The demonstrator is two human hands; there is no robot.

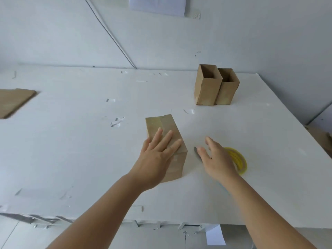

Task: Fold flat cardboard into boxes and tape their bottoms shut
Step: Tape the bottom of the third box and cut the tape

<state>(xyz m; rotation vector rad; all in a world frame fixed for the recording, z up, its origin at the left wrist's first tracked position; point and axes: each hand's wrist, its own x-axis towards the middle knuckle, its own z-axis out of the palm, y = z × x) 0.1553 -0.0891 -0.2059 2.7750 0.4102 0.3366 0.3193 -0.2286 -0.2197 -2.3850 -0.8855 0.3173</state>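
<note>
A small brown cardboard box (162,124) stands bottom-up on the white table (71,141), its taped flaps facing up. My left hand (158,155) lies flat on its top with the fingers straight. My right hand (215,159) hovers open just right of the box, fingers spread, holding nothing. Under and behind that hand lies a yellowish roll of clear tape (239,160). A grey blade tip (196,150) shows beside the right thumb; the rest of that tool is hidden by the hand.
Two upright open-topped boxes (213,87) stand together at the back right. A stack of flat cardboard (14,101) lies at the left edge. Scraps of clear tape (116,122) dot the table. More cardboard (321,137) sits off the right edge.
</note>
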